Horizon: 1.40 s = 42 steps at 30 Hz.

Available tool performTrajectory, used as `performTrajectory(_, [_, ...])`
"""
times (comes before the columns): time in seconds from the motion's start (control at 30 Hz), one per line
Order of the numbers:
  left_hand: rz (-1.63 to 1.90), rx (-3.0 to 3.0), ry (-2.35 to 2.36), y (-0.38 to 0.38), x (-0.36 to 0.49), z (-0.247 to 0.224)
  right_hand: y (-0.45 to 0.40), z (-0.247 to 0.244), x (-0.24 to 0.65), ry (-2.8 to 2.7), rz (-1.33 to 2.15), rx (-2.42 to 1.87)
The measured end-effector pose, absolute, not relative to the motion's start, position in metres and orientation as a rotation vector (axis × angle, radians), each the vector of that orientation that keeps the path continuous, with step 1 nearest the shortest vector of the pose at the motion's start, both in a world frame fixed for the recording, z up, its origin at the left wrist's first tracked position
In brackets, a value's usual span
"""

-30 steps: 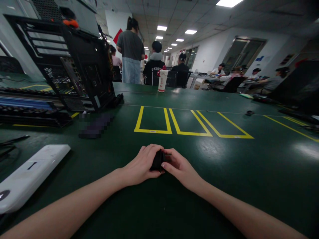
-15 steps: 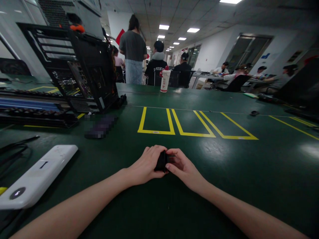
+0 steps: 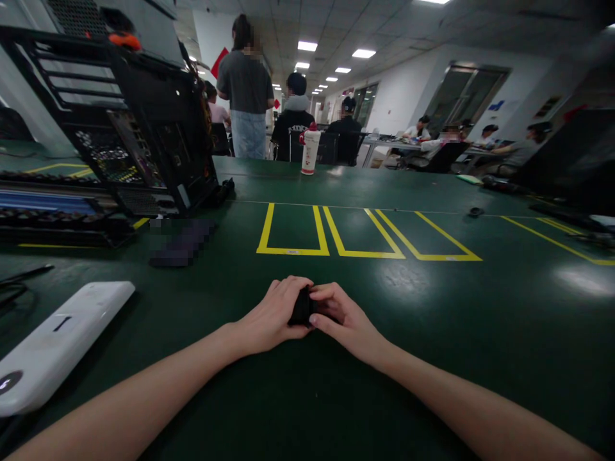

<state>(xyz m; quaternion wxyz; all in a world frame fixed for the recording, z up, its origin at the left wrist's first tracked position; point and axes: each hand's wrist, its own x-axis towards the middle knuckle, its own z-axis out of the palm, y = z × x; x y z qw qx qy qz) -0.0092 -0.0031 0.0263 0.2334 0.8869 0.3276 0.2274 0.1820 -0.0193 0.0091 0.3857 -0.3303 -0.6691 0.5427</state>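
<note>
A small black object (image 3: 301,308) sits between my two hands, low over the green tabletop (image 3: 307,410); its kind is unclear, since fingers cover much of it. My left hand (image 3: 273,315) wraps it from the left, fingers over the top and thumb along the near side. From the right, my right hand (image 3: 346,323) pinches its right edge with fingertips and thumb. Just beyond the hands, yellow tape outlines (image 3: 293,252) mark the table.
To the left lie a white device (image 3: 72,339) and a dark, blurred-out item (image 3: 182,243). Behind them stands an open black computer case (image 3: 158,141). A white cup (image 3: 310,152) with red stands at the far edge. A small black ring-like piece (image 3: 475,212) lies right. Several people sit or stand beyond.
The whole view has shifted slightly, so things appear a little further left. Both hands keep the same hold on the black object.
</note>
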Motion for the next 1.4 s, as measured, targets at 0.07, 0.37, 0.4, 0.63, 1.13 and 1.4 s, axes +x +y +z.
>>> performTrajectory(0.07, [0.633, 2.435, 0.9, -0.0027, -0.0091, 0.0265, -0.0191, 0.0105, 0.1811, -1.665, 1.417, -0.879])
performTrajectory(0.37, [0.608, 2.42, 0.895, -0.0005, -0.0101, 0.0227, -0.015, 0.011, 0.1854, -1.717, 1.459, -0.846])
performTrajectory(0.4, [0.605, 2.423, 0.892, -0.0004, -0.01, 0.0227, -0.015, 0.0108, 0.1853, -1.719, 1.448, -0.827])
performTrajectory(0.63, [0.615, 2.444, 0.884, -0.0009, -0.0085, 0.0235, -0.0174, 0.0102, 0.1818, -1.651, 1.443, -0.916])
performTrajectory(1.13, [0.614, 2.435, 0.89, -0.0019, -0.0089, 0.0234, -0.0236, 0.0105, 0.1862, -1.893, 1.104, -0.894])
performTrajectory(1.4, [0.623, 2.435, 0.902, -0.0032, -0.0081, 0.0235, -0.0196, 0.0076, 0.1831, -1.739, 1.235, -0.939])
